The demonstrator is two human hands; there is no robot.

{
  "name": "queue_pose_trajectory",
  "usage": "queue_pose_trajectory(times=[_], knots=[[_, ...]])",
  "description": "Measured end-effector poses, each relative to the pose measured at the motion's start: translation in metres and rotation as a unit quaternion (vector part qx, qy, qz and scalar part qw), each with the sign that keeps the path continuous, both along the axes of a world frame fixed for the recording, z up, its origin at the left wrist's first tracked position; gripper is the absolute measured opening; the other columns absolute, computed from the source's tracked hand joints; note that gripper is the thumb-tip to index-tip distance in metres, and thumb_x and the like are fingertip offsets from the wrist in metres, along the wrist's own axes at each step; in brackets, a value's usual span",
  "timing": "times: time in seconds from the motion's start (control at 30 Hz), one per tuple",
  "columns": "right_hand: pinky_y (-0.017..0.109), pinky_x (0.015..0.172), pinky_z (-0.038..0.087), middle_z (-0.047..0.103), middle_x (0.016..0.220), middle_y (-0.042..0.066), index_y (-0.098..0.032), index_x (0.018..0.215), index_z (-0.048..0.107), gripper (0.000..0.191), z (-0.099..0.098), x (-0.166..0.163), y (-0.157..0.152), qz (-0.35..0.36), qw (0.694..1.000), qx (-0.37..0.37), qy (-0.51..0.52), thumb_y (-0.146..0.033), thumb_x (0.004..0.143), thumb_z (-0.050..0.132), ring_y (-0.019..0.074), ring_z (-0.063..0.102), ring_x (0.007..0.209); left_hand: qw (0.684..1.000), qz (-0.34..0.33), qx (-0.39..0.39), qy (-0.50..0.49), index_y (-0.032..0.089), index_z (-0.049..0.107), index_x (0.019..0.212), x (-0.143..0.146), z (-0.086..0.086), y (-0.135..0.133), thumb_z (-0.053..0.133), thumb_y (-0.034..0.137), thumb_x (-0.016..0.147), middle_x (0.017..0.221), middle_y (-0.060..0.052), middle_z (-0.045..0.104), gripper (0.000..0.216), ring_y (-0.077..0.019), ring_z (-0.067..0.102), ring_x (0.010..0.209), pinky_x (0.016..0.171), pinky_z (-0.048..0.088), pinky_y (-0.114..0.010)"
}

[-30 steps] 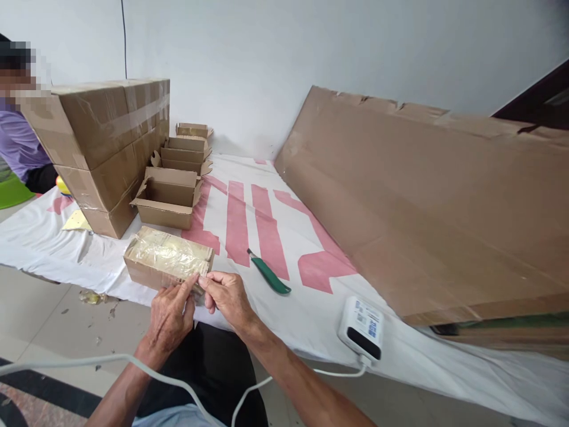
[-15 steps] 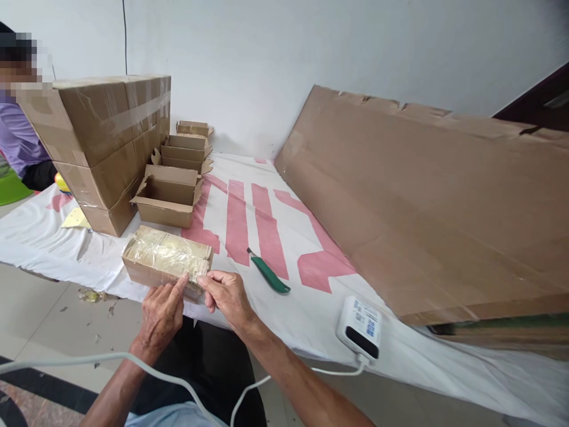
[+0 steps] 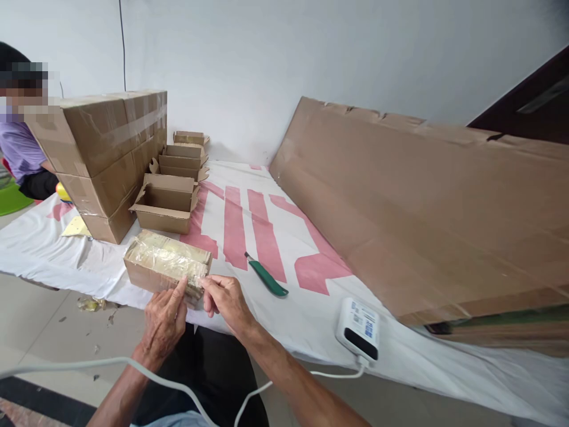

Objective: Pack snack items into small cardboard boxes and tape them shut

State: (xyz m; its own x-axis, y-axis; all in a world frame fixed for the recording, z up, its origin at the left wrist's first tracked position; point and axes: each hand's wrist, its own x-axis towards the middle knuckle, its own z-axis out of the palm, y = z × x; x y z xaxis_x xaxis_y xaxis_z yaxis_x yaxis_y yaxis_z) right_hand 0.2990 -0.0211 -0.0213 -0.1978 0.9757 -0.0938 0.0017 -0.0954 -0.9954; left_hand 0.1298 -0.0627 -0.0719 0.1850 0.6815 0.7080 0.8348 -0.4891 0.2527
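A small cardboard box (image 3: pixel 153 277) with crinkled clear tape (image 3: pixel 166 252) over its top lies near the front edge of the table. My left hand (image 3: pixel 165 314) rests at its near side, index finger stretched onto the top edge and the other fingers curled against the side. At the box's right end, my right hand (image 3: pixel 226 301) is closed, thumb and index finger pinching at the corner of the tape. Exactly what lies between those fingertips is too small to make out clearly. A green-handled knife (image 3: pixel 269 277) lies on the cloth to the right.
Taped cartons (image 3: pixel 100 139) stand stacked at the left, with open boxes (image 3: pixel 166 204) beside them. A large cardboard sheet (image 3: pixel 400 213) leans at the right. A white device (image 3: pixel 358 329) with a cable lies near the front edge. A person in a purple shirt (image 3: pixel 20 145) sits far left.
The view has tilted slightly, so the far objects sit a little lower. Both hands stay at the right end of the box, with almost no visible movement.
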Motion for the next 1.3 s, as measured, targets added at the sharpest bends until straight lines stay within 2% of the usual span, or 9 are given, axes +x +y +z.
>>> queue_pose_trajectory(times=[0.3,0.57,0.7,0.8,0.9,1.0,1.13,1.23,1.3], knots=[[0.025,0.046,0.041,0.057,0.042,0.0,-0.023,0.05,0.056,0.051,-0.004,0.002,0.001,0.021,1.0,0.01,-0.002,-0.054,0.09,0.063,0.0103,0.046,0.036,1.0,-0.021,0.004,-0.008,0.019,0.056,0.155,0.015,-0.002,0.005,0.05,0.007,0.104,0.083,-0.003,0.078,0.053,-0.0185,0.073,0.069,0.068,0.054,-0.029],[0.024,0.044,0.04,0.059,0.044,0.001,-0.023,0.052,0.057,0.049,0.001,0.003,-0.002,0.022,1.0,0.008,-0.003,-0.055,0.088,0.061,0.0104,0.047,0.037,0.999,-0.02,-0.023,-0.013,0.021,0.05,0.162,0.026,-0.001,0.003,0.049,0.006,0.102,0.079,-0.002,0.077,0.061,-0.0196,0.072,0.068,0.066,0.054,-0.031],[0.024,0.044,0.04,0.058,0.044,0.001,-0.023,0.052,0.058,0.048,0.0,0.002,-0.002,0.018,1.0,-0.001,0.004,-0.056,0.087,0.061,0.0102,0.046,0.036,0.992,-0.042,-0.068,-0.097,0.023,0.055,0.158,0.033,-0.005,0.001,0.053,0.007,0.099,0.081,-0.002,0.077,0.062,-0.0184,0.071,0.068,0.067,0.053,-0.029],[0.024,0.044,0.04,0.058,0.044,0.001,-0.023,0.053,0.058,0.048,-0.001,0.003,-0.003,0.022,1.0,-0.007,0.006,-0.057,0.086,0.062,0.0099,0.045,0.036,0.949,-0.103,-0.155,-0.255,0.022,0.055,0.158,0.04,-0.004,-0.003,0.057,0.008,0.095,0.074,0.002,0.074,0.065,-0.0144,0.067,0.063,0.068,0.053,-0.026],[0.024,0.043,0.041,0.059,0.045,0.0,-0.022,0.055,0.059,0.047,-0.002,0.003,-0.004,0.031,0.999,-0.011,0.007,-0.059,0.084,0.067,0.0097,0.045,0.036,0.867,-0.171,-0.259,-0.39,0.02,0.057,0.158,0.039,0.006,-0.007,0.062,0.015,0.096,0.073,0.002,0.072,0.062,-0.0136,0.067,0.065,0.071,0.054,-0.027],[0.024,0.042,0.043,0.057,0.044,-0.001,-0.023,0.055,0.058,0.048,-0.003,0.002,-0.004,0.034,0.999,-0.02,0.007,-0.061,0.079,0.073,0.0102,0.046,0.037,0.791,-0.202,-0.344,-0.464,0.018,0.059,0.156,0.033,0.018,-0.009,0.071,0.025,0.096,0.077,0.0,0.073,0.061,-0.0157,0.07,0.072,0.075,0.055,-0.029],[0.025,0.039,0.043,0.054,0.04,-0.003,-0.024,0.057,0.058,0.045,-0.004,-0.004,-0.002,0.025,0.999,-0.037,0.003,-0.062,0.073,0.076,0.012,0.046,0.035,0.739,-0.216,-0.382,-0.511,0.018,0.059,0.157,0.025,0.021,-0.011,0.081,0.035,0.092,0.078,-0.002,0.073,0.07,-0.0183,0.071,0.075,0.079,0.056,-0.033],[0.025,0.037,0.04,0.053,0.039,-0.003,-0.025,0.056,0.056,0.044,-0.006,-0.005,-0.001,0.019,0.999,-0.033,-0.017,-0.061,0.073,0.073,0.0124,0.046,0.034,0.739,-0.229,-0.396,-0.494,0.018,0.055,0.161,0.018,0.019,-0.009,0.08,0.039,0.092,0.077,-0.002,0.072,0.076,-0.019,0.069,0.072,0.075,0.056,-0.034],[0.024,0.039,0.04,0.054,0.039,-0.002,-0.025,0.054,0.055,0.043,-0.005,-0.003,0.0,0.018,0.999,-0.021,-0.04,-0.059,0.075,0.07,0.0113,0.045,0.035,0.806,-0.185,-0.343,-0.445,0.019,0.059,0.157,0.005,0.023,-0.004,0.075,0.039,0.095,0.077,-0.002,0.071,0.068,-0.0186,0.067,0.07,0.073,0.056,-0.034]])
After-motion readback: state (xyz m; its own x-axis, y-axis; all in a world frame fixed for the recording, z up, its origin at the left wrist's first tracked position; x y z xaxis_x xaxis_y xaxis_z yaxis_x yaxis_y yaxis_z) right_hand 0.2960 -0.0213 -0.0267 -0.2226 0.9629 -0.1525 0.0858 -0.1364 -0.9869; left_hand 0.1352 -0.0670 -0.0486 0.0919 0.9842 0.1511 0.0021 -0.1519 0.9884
